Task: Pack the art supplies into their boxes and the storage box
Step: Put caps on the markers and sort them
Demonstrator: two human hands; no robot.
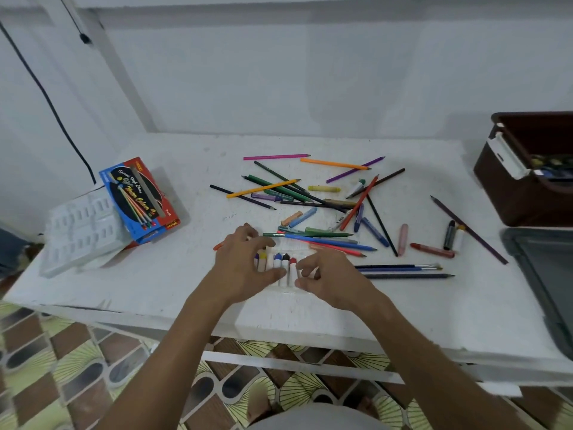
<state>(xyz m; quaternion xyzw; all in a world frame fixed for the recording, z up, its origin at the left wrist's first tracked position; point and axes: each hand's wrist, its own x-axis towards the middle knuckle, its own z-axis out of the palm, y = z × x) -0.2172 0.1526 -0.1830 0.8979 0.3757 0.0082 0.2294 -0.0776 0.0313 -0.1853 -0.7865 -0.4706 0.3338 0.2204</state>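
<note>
Leftmost on the white counter (161, 283) lay a white moulded paint palette (82, 234), and a red-and-blue water colour box (139, 198) leaned on its right edge. Near the front middle, a clear plastic tray (279, 268) held a row of small paint tubes (285, 265) with coloured caps: purple, yellow, blue, black and red could be told. The left hand (245, 262) rested over the tray's left end, fingers spread and lightly bent, the thumb lying along the tray's near side; it gripped nothing. The right hand (325, 274) hovered at the tray's right end with fingers loosely curled and the thumb close to the forefinger; whether it pinched anything could not be told. Behind and to the right of the hands sprawled a loose heap of coloured pencils (310, 193), crayons and markers, some crossing one another. Two thin paintbrushes (400, 268) and a dark pencil lay side by side just right of the right hand. At the far right stood a brown storage box (511, 193), open, with items inside, and its grey lid (545, 274) lay flat in front of it.
</note>
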